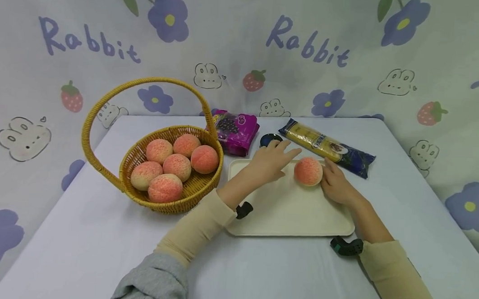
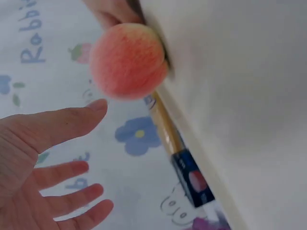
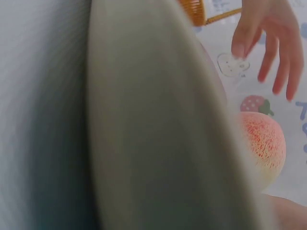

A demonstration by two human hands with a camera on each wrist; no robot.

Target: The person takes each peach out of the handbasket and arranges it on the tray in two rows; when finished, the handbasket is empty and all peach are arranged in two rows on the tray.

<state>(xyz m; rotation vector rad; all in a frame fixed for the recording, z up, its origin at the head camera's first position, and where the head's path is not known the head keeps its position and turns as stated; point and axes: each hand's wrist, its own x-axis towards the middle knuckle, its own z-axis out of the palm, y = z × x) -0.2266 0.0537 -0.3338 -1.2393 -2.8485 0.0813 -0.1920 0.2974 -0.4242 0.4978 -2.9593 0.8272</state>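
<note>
A pink-and-cream peach [image 1: 308, 171] rests at the back right of a cream tray [image 1: 288, 217]. My left hand [image 1: 268, 162] hovers over the tray's back left, apart from the peach, fingers spread and holding nothing. In the left wrist view the left thumb and fingers [image 2: 72, 122] show a gap to the peach [image 2: 128, 61]. At the tray's right edge, my right hand [image 1: 338, 184] lies close against the peach's right side, its fingers extended. Whether it also touches the tray rim is hard to see. A yellow wicker basket [image 1: 196, 201] on the left holds several peaches [image 1: 176, 167].
Behind the tray lie a purple grape-printed bag [image 1: 240, 136], a dark round object [image 1: 269, 139] partly hidden by the left hand, and a yellow-and-blue pasta packet [image 1: 325, 147]. The basket's tall handle [image 1: 87, 132] arches up at the left. A patterned curtain backs the white table [image 1: 281, 278].
</note>
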